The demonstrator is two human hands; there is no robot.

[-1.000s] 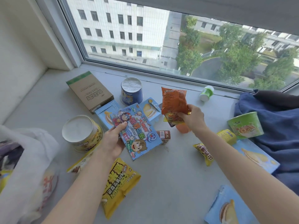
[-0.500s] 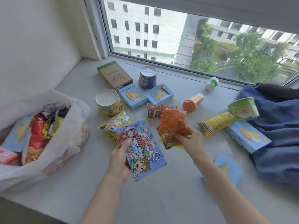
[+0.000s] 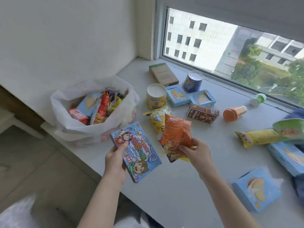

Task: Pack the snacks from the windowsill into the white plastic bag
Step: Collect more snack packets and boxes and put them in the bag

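The bag (image 3: pixel 85 129) sits left of the cup (image 3: pixel 156 97) on the windowsill (image 3: pixel 205 162).

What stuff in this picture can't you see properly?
- White plastic bag: the snacks at the bottom are hidden under the top ones.
- Green cup: cut off by the right edge.
- Small packets under the orange packet in the right hand: mostly covered.
- Brown box: print too small to read.
- Cartoon box: the left hand hides one edge.
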